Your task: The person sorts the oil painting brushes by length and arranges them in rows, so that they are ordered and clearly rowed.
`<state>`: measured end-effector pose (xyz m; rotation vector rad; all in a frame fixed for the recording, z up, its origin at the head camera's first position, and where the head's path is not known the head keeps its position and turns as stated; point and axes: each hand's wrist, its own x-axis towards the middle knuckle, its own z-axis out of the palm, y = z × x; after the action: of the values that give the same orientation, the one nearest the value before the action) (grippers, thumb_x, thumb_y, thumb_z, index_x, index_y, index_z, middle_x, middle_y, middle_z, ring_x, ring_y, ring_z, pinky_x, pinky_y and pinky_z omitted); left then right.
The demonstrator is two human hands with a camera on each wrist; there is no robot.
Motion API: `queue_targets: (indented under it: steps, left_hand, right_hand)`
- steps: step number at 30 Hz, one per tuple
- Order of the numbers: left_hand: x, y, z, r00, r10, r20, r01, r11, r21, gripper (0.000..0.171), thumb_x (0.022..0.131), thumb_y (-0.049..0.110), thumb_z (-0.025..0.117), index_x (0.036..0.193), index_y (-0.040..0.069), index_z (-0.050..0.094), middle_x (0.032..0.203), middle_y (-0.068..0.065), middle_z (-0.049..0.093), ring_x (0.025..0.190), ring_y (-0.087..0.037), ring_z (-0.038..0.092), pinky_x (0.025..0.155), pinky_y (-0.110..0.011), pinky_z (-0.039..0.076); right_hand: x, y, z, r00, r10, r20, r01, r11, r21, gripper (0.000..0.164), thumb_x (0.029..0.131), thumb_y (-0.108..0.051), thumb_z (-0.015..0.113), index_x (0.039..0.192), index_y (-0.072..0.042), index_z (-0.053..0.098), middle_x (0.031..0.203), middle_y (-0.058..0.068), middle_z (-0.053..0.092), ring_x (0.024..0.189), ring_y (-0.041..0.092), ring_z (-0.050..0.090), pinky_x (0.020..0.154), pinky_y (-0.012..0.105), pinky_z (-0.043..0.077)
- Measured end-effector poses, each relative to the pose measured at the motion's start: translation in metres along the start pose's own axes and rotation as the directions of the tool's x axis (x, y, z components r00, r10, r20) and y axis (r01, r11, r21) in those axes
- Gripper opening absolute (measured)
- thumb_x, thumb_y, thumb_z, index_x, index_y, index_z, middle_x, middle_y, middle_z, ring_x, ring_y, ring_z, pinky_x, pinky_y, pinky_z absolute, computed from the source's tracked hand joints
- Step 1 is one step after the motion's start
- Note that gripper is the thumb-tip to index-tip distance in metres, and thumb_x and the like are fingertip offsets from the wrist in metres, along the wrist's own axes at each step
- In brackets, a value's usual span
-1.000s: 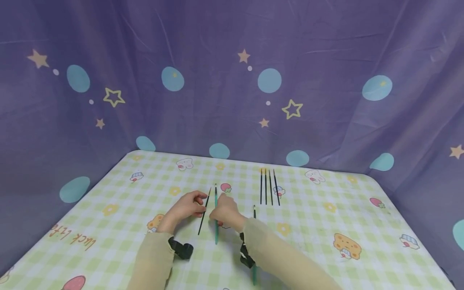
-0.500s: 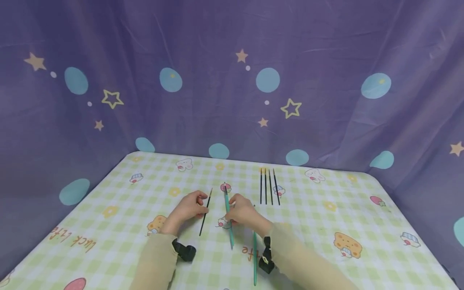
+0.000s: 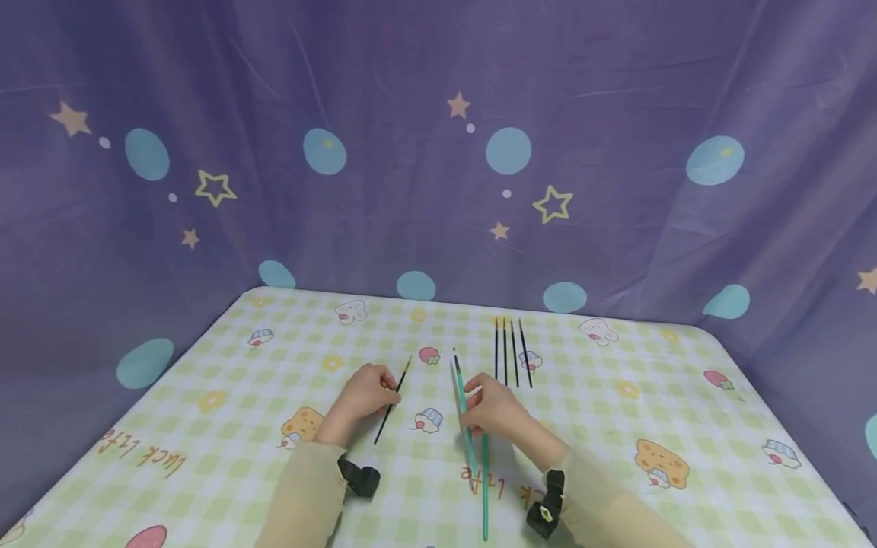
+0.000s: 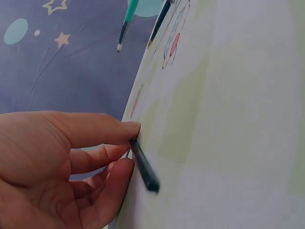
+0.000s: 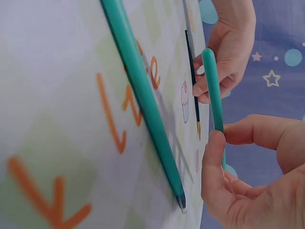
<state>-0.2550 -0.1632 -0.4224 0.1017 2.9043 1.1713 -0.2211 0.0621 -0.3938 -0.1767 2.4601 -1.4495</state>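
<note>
My left hand [image 3: 365, 394] pinches a thin black paintbrush [image 3: 385, 421] with a pale tip between thumb and fingers. Its dark handle end [image 4: 146, 169] juts from the fingertips in the left wrist view. To the right, my right hand [image 3: 499, 413] grips a green-handled paintbrush [image 3: 469, 440] near its middle, bristles pointing away from me. This brush is raised over the cloth, as its shadow beside it shows. A second green paintbrush [image 5: 145, 100] lies on the cloth beneath the right hand, its far part hidden by that hand in the head view.
Several black paintbrushes [image 3: 496, 354] lie side by side toward the back, just beyond the right hand. A green-checked tablecloth [image 3: 575, 457] with cartoon prints covers the table. Behind it hangs a purple curtain [image 3: 384, 221] with stars and blue dots.
My right hand has carried the green paintbrush rightward, away from the left hand and over toward the other green brush. The left hand has shifted slightly right and now pinches the black paintbrush.
</note>
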Motion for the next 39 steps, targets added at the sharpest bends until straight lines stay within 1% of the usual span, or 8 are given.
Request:
queue_targets:
  steps: [5, 10, 18, 23, 27, 31, 35, 39]
  left_hand:
    - [-0.002, 0.006, 0.0, 0.999, -0.014, -0.042, 0.017, 0.998, 0.055, 0.008, 0.07, 0.004, 0.068, 0.072, 0.003, 0.06, 0.065, -0.004, 0.053, 0.045, -0.011, 0.047, 0.045, -0.022, 0.042]
    - [-0.004, 0.009, 0.003, 0.994, -0.067, -0.089, 0.075, 0.993, 0.093, 0.005, 0.07, 0.006, 0.067, 0.069, 0.005, 0.062, 0.062, -0.002, 0.056, 0.046, -0.011, 0.048, 0.043, -0.021, 0.04]
    - [-0.003, 0.014, 0.003, 0.989, -0.113, -0.094, 0.125, 0.983, 0.133, 0.011, 0.07, 0.01, 0.065, 0.06, 0.007, 0.062, 0.058, 0.0, 0.056, 0.047, -0.013, 0.047, 0.041, -0.021, 0.034]
    - [0.004, 0.016, 0.004, 0.987, -0.132, -0.093, 0.14, 0.987, 0.081, 0.006, 0.07, 0.01, 0.065, 0.065, 0.007, 0.066, 0.053, 0.0, 0.054, 0.046, -0.012, 0.047, 0.042, -0.021, 0.037]
    - [0.013, 0.021, 0.008, 0.986, -0.14, -0.094, 0.144, 0.989, 0.03, 0.006, 0.074, 0.011, 0.065, 0.073, 0.005, 0.067, 0.054, 0.0, 0.055, 0.045, -0.011, 0.048, 0.044, -0.021, 0.04]
    - [0.024, 0.028, 0.015, 0.987, -0.142, -0.079, 0.143, 0.99, 0.005, 0.006, 0.076, 0.012, 0.065, 0.074, 0.007, 0.067, 0.052, 0.001, 0.054, 0.043, -0.01, 0.048, 0.044, -0.021, 0.041]
    - [0.033, 0.038, 0.022, 0.989, -0.129, -0.071, 0.128, 0.992, -0.011, 0.009, 0.075, 0.012, 0.064, 0.068, 0.007, 0.064, 0.045, 0.002, 0.049, 0.039, -0.009, 0.046, 0.042, -0.02, 0.04]
    - [0.043, 0.05, 0.03, 0.99, -0.13, -0.057, 0.126, 0.989, -0.074, 0.007, 0.077, 0.012, 0.065, 0.073, 0.006, 0.065, 0.05, 0.0, 0.054, 0.04, -0.009, 0.049, 0.041, -0.02, 0.044]
  right_hand:
    - [-0.009, 0.011, -0.011, 1.0, 0.014, -0.009, -0.014, 1.0, 0.018, 0.047, 0.068, 0.006, 0.066, 0.112, 0.001, 0.049, 0.08, 0.009, 0.052, 0.056, 0.017, 0.053, 0.052, 0.03, 0.054]
    - [-0.018, 0.022, -0.021, 0.998, 0.046, -0.047, -0.047, 0.999, -0.009, 0.052, 0.066, 0.008, 0.065, 0.115, 0.001, 0.048, 0.079, 0.009, 0.051, 0.057, 0.017, 0.052, 0.051, 0.031, 0.053]
    - [-0.032, 0.033, -0.029, 0.997, 0.077, -0.021, -0.077, 0.997, 0.007, 0.056, 0.067, 0.008, 0.065, 0.119, 0.001, 0.045, 0.077, 0.008, 0.051, 0.056, 0.016, 0.05, 0.05, 0.03, 0.052]
    - [-0.04, 0.036, -0.03, 0.997, 0.071, 0.025, -0.072, 0.997, 0.029, 0.059, 0.067, 0.008, 0.065, 0.12, 0.003, 0.043, 0.078, 0.008, 0.05, 0.057, 0.016, 0.05, 0.05, 0.03, 0.052]
    - [-0.044, 0.038, -0.031, 0.996, 0.072, 0.052, -0.074, 0.997, 0.035, 0.062, 0.066, 0.008, 0.066, 0.122, 0.004, 0.041, 0.08, 0.009, 0.051, 0.059, 0.016, 0.053, 0.051, 0.031, 0.053]
    - [-0.047, 0.038, -0.029, 0.994, 0.082, 0.073, -0.084, 0.996, 0.024, 0.066, 0.065, 0.007, 0.068, 0.125, 0.004, 0.038, 0.081, 0.009, 0.052, 0.06, 0.016, 0.054, 0.052, 0.03, 0.053]
    - [-0.05, 0.037, -0.026, 0.991, 0.095, 0.089, -0.098, 0.995, 0.021, 0.069, 0.066, 0.007, 0.069, 0.127, 0.004, 0.036, 0.081, 0.01, 0.052, 0.06, 0.017, 0.054, 0.052, 0.03, 0.053]
    - [-0.052, 0.037, -0.026, 0.99, 0.107, 0.09, -0.11, 0.993, 0.029, 0.072, 0.066, 0.006, 0.071, 0.128, 0.005, 0.035, 0.082, 0.01, 0.052, 0.061, 0.017, 0.054, 0.053, 0.03, 0.054]
